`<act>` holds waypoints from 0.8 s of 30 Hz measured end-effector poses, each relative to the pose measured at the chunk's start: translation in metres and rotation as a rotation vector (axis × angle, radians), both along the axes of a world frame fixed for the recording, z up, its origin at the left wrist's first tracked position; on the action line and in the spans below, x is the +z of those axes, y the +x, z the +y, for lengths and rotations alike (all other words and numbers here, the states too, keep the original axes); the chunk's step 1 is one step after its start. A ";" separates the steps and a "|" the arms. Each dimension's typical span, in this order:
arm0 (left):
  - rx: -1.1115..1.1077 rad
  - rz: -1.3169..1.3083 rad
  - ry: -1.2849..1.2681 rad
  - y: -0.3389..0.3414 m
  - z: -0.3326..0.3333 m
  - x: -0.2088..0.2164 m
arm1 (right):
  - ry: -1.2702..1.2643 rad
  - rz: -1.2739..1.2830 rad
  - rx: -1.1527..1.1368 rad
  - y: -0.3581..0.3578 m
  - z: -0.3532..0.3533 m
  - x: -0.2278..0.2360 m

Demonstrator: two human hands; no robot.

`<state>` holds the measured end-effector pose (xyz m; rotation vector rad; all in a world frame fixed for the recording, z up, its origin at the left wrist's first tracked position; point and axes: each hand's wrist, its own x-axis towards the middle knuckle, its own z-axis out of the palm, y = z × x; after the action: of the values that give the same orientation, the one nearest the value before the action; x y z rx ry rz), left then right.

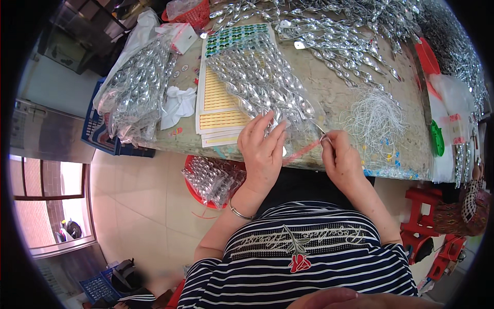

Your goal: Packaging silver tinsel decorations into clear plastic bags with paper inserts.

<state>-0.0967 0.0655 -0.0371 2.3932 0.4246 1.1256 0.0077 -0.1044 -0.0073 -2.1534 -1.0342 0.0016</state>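
Note:
A clear bag of twisted silver foil strips point(257, 77) lies slanted across the table in front of me. My left hand point(261, 152) rests on the near end of this bag, its fingers stretched out and slightly spread. To the bag's right, my right hand point(342, 158) is closed around a slim metal tool point(320, 129) that looks like small scissors; its tip points to the bag's near corner. A thin pink-red strip point(302, 152) runs between my two hands at the table's edge. Under the bag are sheets of yellow and green stickers point(220, 92).
More bagged silver strips point(136, 87) lie at the left beside crumpled white tissue point(178, 106). Loose silver twists point(339, 49) spread over the back. A tangle of white thread point(373, 118) sits at the right. Below the table's edge stands a red basin point(192, 193) of bagged strips.

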 end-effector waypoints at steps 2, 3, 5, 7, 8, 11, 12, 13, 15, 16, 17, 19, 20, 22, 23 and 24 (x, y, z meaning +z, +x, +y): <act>-0.004 -0.011 -0.013 0.000 0.001 0.000 | -0.025 0.028 -0.023 0.001 0.000 -0.003; -0.011 -0.024 -0.025 0.001 0.001 0.000 | -0.027 0.029 -0.026 0.004 0.001 -0.007; -0.005 -0.026 -0.021 0.000 -0.002 0.000 | -0.030 0.078 -0.072 0.014 0.006 -0.017; 0.001 -0.028 -0.015 0.001 -0.003 0.000 | -0.061 0.002 -0.081 0.023 0.015 -0.025; -0.010 -0.037 -0.023 0.001 -0.004 0.001 | -0.093 -0.074 -0.086 0.026 0.020 -0.027; -0.026 -0.039 -0.033 -0.002 -0.003 -0.001 | -0.250 -0.047 0.017 0.026 0.034 -0.028; -0.028 -0.037 -0.040 -0.003 -0.003 -0.002 | -0.251 -0.043 0.017 0.024 0.038 -0.029; -0.028 -0.033 -0.041 -0.004 -0.002 -0.002 | -0.231 -0.058 0.032 0.023 0.042 -0.031; -0.053 -0.054 -0.064 -0.005 -0.001 -0.003 | -0.214 -0.069 0.050 0.029 0.048 -0.030; -0.050 -0.049 -0.067 -0.006 -0.001 -0.004 | -0.213 -0.116 -0.008 0.038 0.053 -0.025; -0.057 -0.044 -0.069 -0.007 -0.002 -0.005 | -0.213 -0.163 -0.066 0.045 0.057 -0.022; -0.077 -0.040 -0.067 -0.005 -0.003 -0.002 | -0.235 -0.148 -0.036 0.057 0.061 -0.037; -0.085 -0.051 -0.080 -0.004 -0.004 -0.001 | -0.256 -0.137 0.000 0.061 0.062 -0.042; -0.081 -0.057 -0.097 -0.004 -0.002 -0.002 | -0.245 -0.115 -0.041 0.049 0.067 -0.039; -0.083 -0.054 -0.081 -0.004 0.000 -0.003 | -0.232 -0.096 -0.085 0.044 0.068 -0.036; -0.082 -0.050 -0.069 -0.005 0.000 -0.004 | -0.237 -0.093 -0.079 0.041 0.066 -0.028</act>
<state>-0.1017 0.0651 -0.0410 2.2964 0.3395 1.1136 0.0486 -0.0388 -0.0356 -2.4278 -1.0453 -0.0142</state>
